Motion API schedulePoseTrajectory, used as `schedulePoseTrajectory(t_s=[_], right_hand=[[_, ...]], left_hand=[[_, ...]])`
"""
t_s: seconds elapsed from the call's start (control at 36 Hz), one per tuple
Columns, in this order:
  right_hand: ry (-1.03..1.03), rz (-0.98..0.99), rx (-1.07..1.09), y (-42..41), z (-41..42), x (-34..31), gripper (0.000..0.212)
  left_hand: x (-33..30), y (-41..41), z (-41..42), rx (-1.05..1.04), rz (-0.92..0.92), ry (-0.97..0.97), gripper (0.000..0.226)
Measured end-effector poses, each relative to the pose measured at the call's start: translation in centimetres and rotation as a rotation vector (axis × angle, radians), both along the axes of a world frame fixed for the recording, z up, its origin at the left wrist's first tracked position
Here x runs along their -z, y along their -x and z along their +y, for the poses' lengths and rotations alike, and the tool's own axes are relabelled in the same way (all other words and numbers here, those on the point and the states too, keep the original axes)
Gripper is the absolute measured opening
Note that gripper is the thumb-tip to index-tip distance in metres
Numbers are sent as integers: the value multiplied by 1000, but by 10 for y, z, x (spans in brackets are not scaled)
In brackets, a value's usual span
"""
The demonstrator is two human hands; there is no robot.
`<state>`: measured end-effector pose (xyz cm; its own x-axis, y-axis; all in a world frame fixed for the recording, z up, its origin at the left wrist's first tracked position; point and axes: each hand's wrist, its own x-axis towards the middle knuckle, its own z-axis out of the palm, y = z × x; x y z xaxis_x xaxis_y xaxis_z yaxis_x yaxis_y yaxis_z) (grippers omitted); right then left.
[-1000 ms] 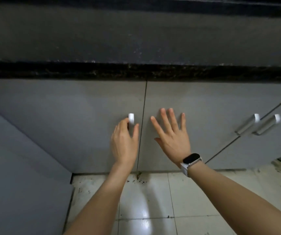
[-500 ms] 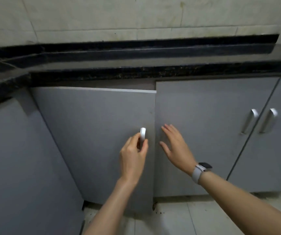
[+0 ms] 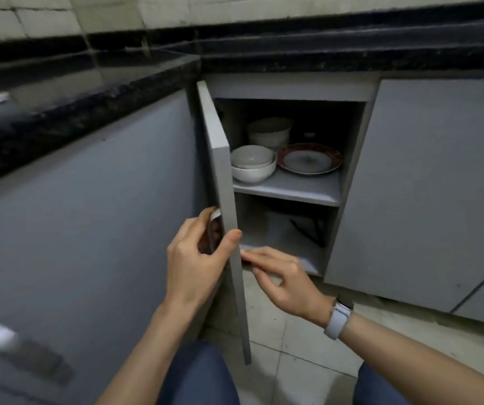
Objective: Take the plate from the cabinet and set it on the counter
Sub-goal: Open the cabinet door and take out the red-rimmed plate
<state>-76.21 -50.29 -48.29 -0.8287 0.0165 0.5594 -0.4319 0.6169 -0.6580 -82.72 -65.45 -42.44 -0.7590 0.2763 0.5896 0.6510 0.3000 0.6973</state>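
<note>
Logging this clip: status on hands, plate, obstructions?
Left hand gripping door handle, right hand open, empty. Plate on upper shelf, untouched. Nested bowls beside it.

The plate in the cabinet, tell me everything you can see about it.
The plate is round and shallow, with a white centre and a broad rim patterned in red and gold; it looks like glazed ceramic. It lies flat, face up, on the right part of the upper shelf of the open cabinet. Stacked white bowls sit just to its left, very close or touching, and more bowls stand behind it. Neither hand touches it. Finer pattern detail is blurred.
</note>
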Motion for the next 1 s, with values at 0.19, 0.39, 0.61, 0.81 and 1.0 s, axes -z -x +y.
schedulePoseTrajectory(t_s=[0.19,0.39,0.61,0.81,1.0], right_hand=[[-139,-24,-125,29,-34,11,47],[-202,-14,-169,47,-50,20,49],[-48,-34,32,51,-7,31,37],[28,-158,238,46,53,36,31],[65,-288,411,51,108,39,31]], left_hand=[[4,17,-33,-108,-79,-108,37],[11,16,-41,-301,54,-113,42],[32,-13,-25,-530,450,-163,31],[49,-2,36,-467,512,155,26],[50,29,108,-221,425,203,37]])
